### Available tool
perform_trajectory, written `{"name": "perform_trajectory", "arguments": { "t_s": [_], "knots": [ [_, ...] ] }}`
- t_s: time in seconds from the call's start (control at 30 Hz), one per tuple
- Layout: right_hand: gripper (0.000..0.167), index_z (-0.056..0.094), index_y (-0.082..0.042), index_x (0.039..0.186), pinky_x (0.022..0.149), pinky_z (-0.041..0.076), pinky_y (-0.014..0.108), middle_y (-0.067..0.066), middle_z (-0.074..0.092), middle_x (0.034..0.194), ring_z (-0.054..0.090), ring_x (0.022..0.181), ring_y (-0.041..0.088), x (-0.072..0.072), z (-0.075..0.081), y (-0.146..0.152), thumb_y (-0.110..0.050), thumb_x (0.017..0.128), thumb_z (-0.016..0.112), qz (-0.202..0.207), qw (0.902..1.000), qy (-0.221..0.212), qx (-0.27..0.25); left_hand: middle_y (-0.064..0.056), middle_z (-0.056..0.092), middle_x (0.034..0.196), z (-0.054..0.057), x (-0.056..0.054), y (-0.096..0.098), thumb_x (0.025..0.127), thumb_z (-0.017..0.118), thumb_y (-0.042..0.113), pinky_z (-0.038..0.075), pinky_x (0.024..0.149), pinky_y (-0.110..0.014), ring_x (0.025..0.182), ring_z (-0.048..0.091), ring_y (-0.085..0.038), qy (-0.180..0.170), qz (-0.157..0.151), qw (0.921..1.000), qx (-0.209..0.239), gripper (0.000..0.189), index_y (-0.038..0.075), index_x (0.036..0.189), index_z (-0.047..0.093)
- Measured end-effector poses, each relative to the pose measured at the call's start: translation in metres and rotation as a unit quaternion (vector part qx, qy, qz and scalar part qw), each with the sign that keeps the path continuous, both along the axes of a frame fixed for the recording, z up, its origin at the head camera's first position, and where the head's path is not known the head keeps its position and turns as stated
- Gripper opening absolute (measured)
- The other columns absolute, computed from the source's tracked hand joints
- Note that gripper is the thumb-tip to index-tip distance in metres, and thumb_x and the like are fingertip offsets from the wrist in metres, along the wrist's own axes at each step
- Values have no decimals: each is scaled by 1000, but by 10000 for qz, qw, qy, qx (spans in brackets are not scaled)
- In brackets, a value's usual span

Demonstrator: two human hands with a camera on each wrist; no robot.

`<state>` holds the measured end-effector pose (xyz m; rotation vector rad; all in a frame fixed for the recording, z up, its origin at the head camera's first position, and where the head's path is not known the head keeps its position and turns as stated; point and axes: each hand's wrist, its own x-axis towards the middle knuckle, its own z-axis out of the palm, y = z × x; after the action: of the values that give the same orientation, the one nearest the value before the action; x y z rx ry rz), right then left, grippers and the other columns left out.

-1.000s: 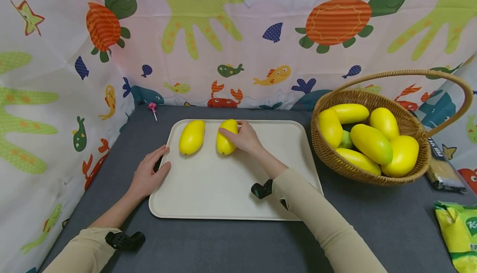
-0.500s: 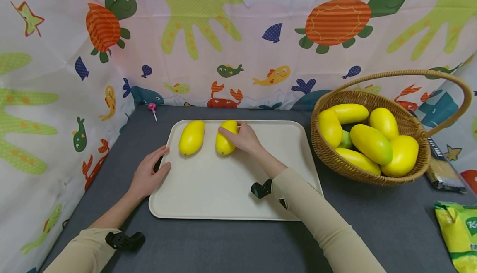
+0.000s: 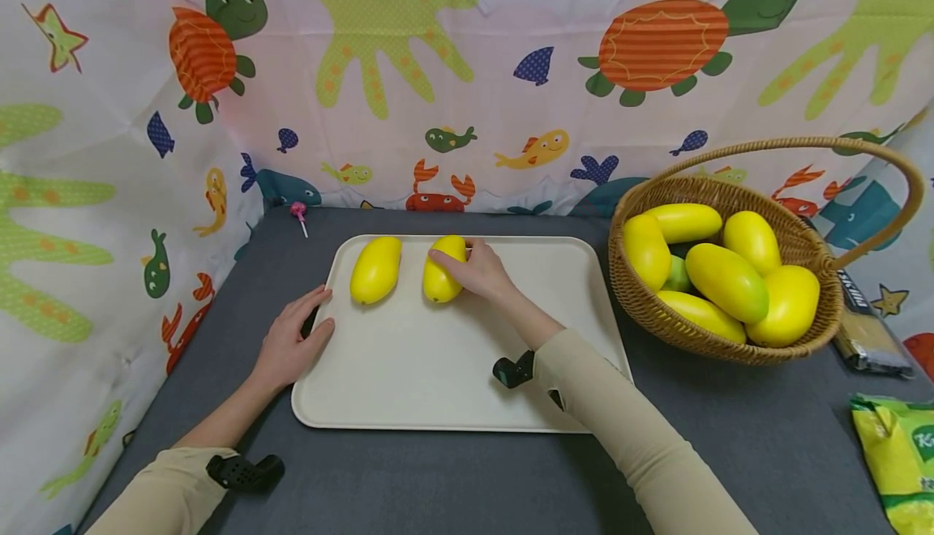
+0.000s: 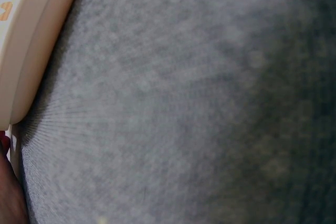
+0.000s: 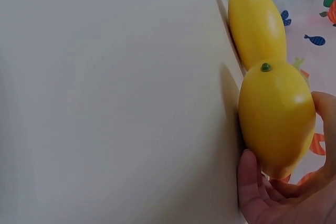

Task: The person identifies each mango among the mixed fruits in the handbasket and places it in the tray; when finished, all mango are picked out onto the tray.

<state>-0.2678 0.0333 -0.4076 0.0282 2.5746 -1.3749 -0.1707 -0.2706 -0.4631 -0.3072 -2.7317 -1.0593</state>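
Two yellow mangoes lie on a cream tray (image 3: 409,373) near its far edge. My right hand (image 3: 483,271) holds the right mango (image 3: 440,282), thumb over its top and fingers around the far right side. In the right wrist view this mango (image 5: 275,116) sits between thumb and fingers, its small green stem spot facing the camera. The left mango (image 3: 375,270) lies a short gap away, untouched. My left hand (image 3: 290,340) rests at the tray's left edge, fingers extended and fingertips on the rim. The left wrist view shows mostly grey cloth with the tray's edge (image 4: 37,40).
A wicker basket (image 3: 627,288) with a tall handle holds several more mangoes, right of the tray. Beyond it lie a dark-and-tan packet (image 3: 871,340) and a yellow-green bag (image 3: 897,454). A pink lollipop (image 3: 297,209) lies at the back left, by the printed curtain (image 3: 503,97).
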Motion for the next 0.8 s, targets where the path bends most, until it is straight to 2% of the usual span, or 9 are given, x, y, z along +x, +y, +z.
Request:
{"name": "perform_trajectory", "arguments": {
  "t_s": [0.37,0.6,0.8],
  "knots": [
    [85,37,-6,144,82,50,33,13,52,126,52,101,26,2,3,5,-62,85,61,150,9998,-57,128,-17,42,149,-1,0,-2,97,58,24,27,104,-62,134,37,-40,56,-18,10000,-42,49,4,141,50],
    [89,33,-4,147,69,52,28,13,53,126,57,89,24,6,8,12,-64,86,59,262,9987,-190,387,-17,42,149,-1,0,-2,98,57,25,27,103,-63,134,37,-41,47,-16,10000,-42,50,4,142,50],
    [85,35,-7,148,85,51,34,11,52,132,54,105,25,12,13,25,-62,88,58,285,9985,-216,416,-16,42,149,-3,-1,-2,98,57,25,27,104,-63,135,36,-40,38,-24,10000,-45,49,4,142,50]
  ]
}}
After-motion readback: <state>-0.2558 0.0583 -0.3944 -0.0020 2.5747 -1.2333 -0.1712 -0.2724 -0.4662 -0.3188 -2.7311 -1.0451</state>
